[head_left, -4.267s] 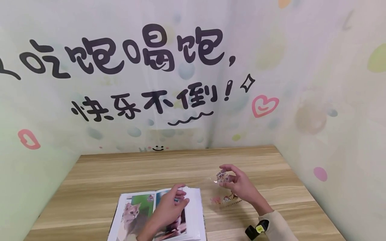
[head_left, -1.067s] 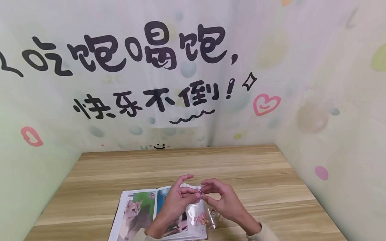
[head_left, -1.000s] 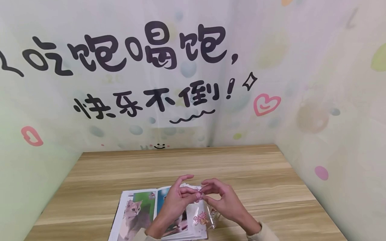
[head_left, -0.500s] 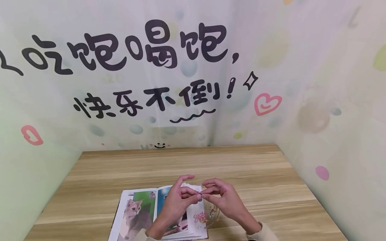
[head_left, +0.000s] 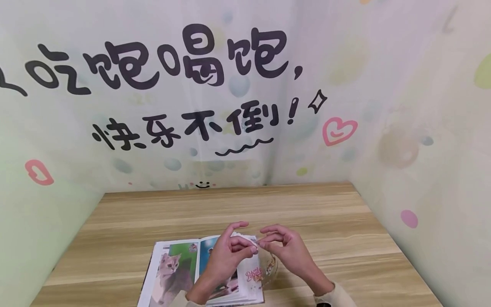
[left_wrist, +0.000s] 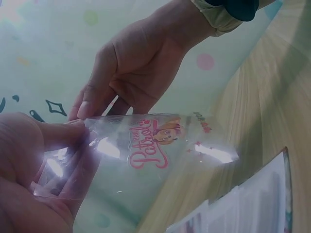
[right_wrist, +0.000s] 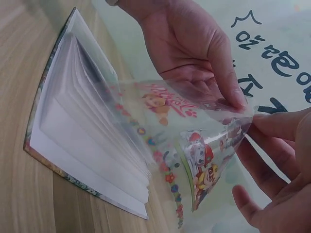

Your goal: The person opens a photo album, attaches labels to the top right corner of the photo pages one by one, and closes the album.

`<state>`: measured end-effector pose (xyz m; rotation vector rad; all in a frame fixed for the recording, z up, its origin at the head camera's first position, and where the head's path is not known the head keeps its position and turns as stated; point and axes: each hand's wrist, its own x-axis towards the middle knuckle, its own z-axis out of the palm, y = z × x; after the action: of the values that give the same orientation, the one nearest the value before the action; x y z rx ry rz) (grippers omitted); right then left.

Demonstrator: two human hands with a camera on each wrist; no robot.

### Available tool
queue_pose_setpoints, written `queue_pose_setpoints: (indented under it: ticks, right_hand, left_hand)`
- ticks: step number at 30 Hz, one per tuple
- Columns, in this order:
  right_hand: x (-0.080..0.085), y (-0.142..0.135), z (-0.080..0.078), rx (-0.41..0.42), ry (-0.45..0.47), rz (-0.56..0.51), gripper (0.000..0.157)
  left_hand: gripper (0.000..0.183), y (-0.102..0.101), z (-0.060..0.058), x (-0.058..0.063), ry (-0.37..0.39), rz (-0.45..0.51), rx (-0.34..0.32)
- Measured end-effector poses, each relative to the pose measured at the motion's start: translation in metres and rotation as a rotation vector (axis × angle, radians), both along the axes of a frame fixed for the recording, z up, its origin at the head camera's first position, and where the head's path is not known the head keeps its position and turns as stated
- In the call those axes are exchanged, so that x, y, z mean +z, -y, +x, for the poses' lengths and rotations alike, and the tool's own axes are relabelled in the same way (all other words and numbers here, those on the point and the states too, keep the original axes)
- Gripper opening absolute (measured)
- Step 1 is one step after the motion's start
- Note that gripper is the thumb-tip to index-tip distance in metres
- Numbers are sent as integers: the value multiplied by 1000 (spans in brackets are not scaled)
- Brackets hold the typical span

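A clear sticker sheet (right_wrist: 199,141) with Paw Patrol cartoon prints hangs from the fingertips of both hands. My left hand (head_left: 226,256) pinches its upper edge between thumb and fingers, above the right page of an open photo album (head_left: 151,273). My right hand (head_left: 293,251) pinches the same edge close by, its fingertips a short gap from the left thumb in the head view. Pink lettering on the sheet (left_wrist: 146,150) faces the left wrist camera. Whether a single sticker is between the fingertips, I cannot tell.
The album lies on a wood-grain table (head_left: 184,213). Its left page bears a cat photo (head_left: 168,270) with a small sticker (head_left: 193,247) at the top right corner. A printed fabric wall (head_left: 238,170) rises behind the table.
Earlier my right hand held the sheet out to the right while my left was over the album. Both hands then met at the sheet; just now the right fingertips have drawn slightly rightward.
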<state>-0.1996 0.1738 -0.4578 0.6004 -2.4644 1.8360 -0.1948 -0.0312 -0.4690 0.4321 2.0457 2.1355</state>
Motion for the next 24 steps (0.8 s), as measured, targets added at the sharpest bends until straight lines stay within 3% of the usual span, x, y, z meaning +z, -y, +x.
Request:
queue_pose_setpoints:
  ticks: [9, 15, 24]
  right_hand:
    - [-2, 2, -2, -105, -67, 23, 22]
    - [-1, -1, -4, -182, -38, 15, 20]
    - [2, -2, -4, -230, 3, -84, 20]
  left_hand:
    - [60, -1, 0, -1, 27, 27, 17]
    - [59, -1, 0, -2, 43, 20, 43]
    - [58, 0, 0, -4, 51, 17, 55]
